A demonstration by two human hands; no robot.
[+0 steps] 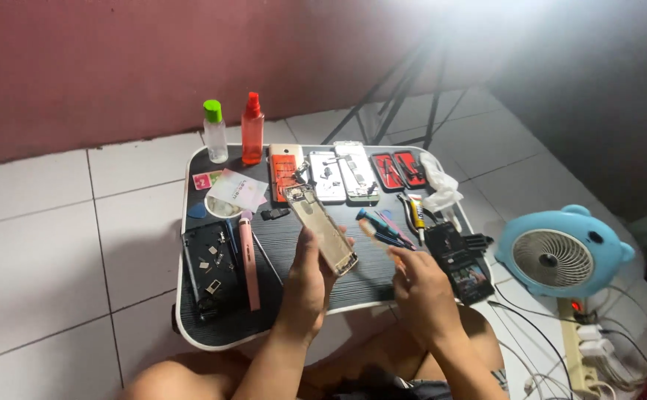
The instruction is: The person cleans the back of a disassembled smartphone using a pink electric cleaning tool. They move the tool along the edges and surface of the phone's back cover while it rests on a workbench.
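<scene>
Your left hand (pixel 305 285) grips a gold phone shell (pixel 320 228), tilted, centre frame above the desk (pixel 190 326); your right hand (pixel 419 292) pinches a thin tool (pixel 374 235). Fan (pixel 560 255) at right.

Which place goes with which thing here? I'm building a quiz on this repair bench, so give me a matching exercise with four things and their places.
Things:
1. opened phone housing
2. orange spray bottle
3. blue fan
4. pink tool

Places:
a. on the floor, right of the table
b. lying on the table beside the dark mat
c. held up in the left hand
d. standing at the table's far edge

Pairs: 1-c, 2-d, 3-a, 4-b
</scene>
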